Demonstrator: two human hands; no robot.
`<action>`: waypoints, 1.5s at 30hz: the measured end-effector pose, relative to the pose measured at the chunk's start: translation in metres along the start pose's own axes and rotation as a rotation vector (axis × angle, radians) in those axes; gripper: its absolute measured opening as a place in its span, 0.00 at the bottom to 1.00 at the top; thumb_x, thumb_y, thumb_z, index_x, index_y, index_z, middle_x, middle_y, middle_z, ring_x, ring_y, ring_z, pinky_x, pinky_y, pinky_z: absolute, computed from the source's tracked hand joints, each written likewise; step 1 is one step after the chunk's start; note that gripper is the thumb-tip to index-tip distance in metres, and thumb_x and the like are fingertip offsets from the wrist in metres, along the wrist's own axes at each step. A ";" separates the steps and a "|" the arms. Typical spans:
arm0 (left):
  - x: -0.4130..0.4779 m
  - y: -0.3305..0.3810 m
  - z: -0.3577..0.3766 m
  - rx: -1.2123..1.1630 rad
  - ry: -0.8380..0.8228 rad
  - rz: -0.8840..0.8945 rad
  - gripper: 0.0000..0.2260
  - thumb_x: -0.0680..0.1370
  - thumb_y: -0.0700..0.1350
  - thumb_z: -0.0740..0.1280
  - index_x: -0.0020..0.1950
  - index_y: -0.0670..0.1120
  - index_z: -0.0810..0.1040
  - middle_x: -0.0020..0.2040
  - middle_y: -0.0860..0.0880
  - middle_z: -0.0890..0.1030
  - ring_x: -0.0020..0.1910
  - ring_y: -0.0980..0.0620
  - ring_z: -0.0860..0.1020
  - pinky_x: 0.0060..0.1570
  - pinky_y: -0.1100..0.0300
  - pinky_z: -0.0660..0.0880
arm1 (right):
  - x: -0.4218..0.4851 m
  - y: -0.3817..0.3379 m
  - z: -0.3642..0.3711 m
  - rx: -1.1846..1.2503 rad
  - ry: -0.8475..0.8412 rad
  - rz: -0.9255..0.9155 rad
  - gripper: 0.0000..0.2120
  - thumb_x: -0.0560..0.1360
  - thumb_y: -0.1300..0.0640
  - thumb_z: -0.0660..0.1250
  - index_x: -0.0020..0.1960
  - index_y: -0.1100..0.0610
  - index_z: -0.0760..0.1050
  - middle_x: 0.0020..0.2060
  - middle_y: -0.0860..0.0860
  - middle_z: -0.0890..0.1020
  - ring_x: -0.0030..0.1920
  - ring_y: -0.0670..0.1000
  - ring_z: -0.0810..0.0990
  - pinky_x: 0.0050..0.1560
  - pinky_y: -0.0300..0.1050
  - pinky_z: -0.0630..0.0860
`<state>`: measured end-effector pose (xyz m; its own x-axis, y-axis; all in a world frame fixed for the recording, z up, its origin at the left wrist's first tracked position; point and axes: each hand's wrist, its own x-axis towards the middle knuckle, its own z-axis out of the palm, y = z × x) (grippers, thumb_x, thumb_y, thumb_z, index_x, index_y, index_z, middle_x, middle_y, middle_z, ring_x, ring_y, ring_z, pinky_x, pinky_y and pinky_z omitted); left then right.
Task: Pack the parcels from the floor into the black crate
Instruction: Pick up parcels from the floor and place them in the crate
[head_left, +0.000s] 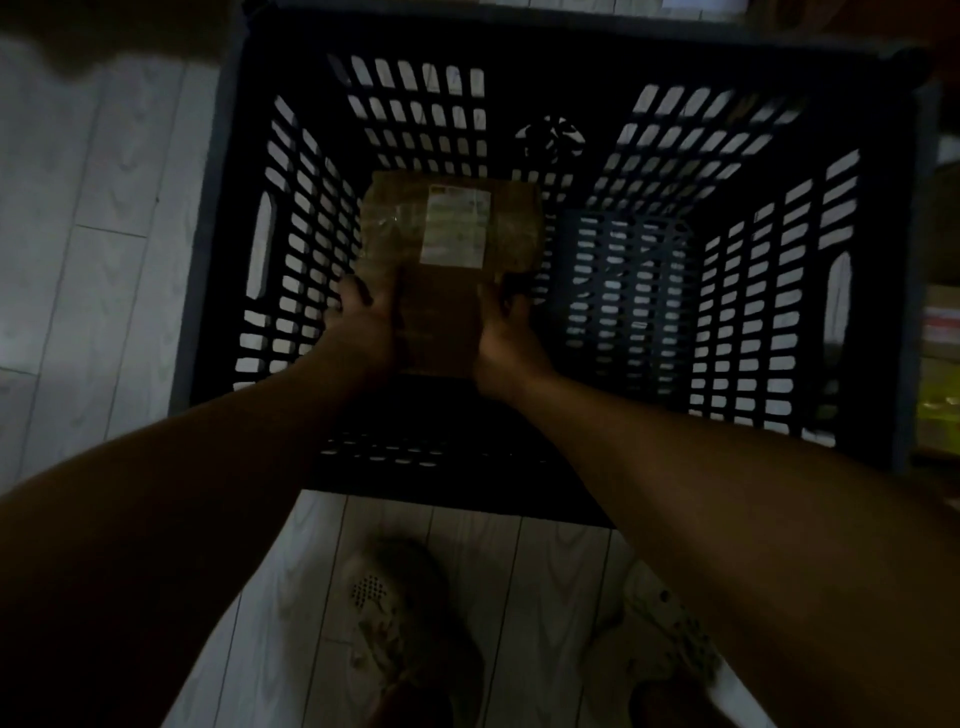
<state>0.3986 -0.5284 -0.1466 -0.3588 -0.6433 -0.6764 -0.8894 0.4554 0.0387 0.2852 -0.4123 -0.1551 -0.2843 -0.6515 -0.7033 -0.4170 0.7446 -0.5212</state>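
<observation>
A black crate (883, 218) with slotted walls stands on the floor right in front of me. Down inside it, over the left part of the bottom, is a brown cardboard parcel (447, 244) with a white shipping label on top. My left hand (363, 322) grips the parcel's near left side. My right hand (506, 338) grips its near right side. The right part of the crate's bottom (623, 291) is bare. I cannot tell whether the parcel rests on the bottom or hangs just above it.
Pale plank floor (93, 218) lies around the crate. My two light shoes (400, 623) stand just before the crate's near wall. More boxes and a yellow item (940, 405) sit in the dark past the crate's right side.
</observation>
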 end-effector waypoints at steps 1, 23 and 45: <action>0.004 -0.002 0.001 0.031 0.000 0.020 0.38 0.76 0.50 0.65 0.77 0.54 0.42 0.75 0.38 0.45 0.71 0.31 0.55 0.68 0.39 0.61 | 0.003 0.000 0.005 -0.015 0.024 -0.020 0.39 0.78 0.60 0.63 0.78 0.53 0.41 0.76 0.61 0.43 0.73 0.65 0.58 0.71 0.52 0.63; -0.292 0.031 -0.232 0.049 -0.062 0.149 0.33 0.79 0.55 0.60 0.78 0.47 0.48 0.77 0.43 0.54 0.76 0.40 0.50 0.75 0.49 0.48 | -0.279 -0.123 -0.224 -0.062 -0.045 -0.036 0.19 0.78 0.50 0.63 0.65 0.58 0.71 0.59 0.57 0.76 0.55 0.56 0.76 0.52 0.44 0.74; -0.663 0.144 -0.384 0.029 0.254 0.515 0.35 0.77 0.57 0.63 0.78 0.52 0.49 0.79 0.45 0.50 0.77 0.42 0.52 0.75 0.47 0.52 | -0.796 -0.120 -0.337 -0.095 0.645 0.175 0.29 0.78 0.47 0.63 0.76 0.54 0.60 0.73 0.55 0.64 0.70 0.58 0.68 0.63 0.48 0.69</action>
<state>0.3998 -0.2728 0.5904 -0.8037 -0.4598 -0.3777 -0.5750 0.7636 0.2937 0.2705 -0.0315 0.6299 -0.8009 -0.5002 -0.3292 -0.3833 0.8506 -0.3601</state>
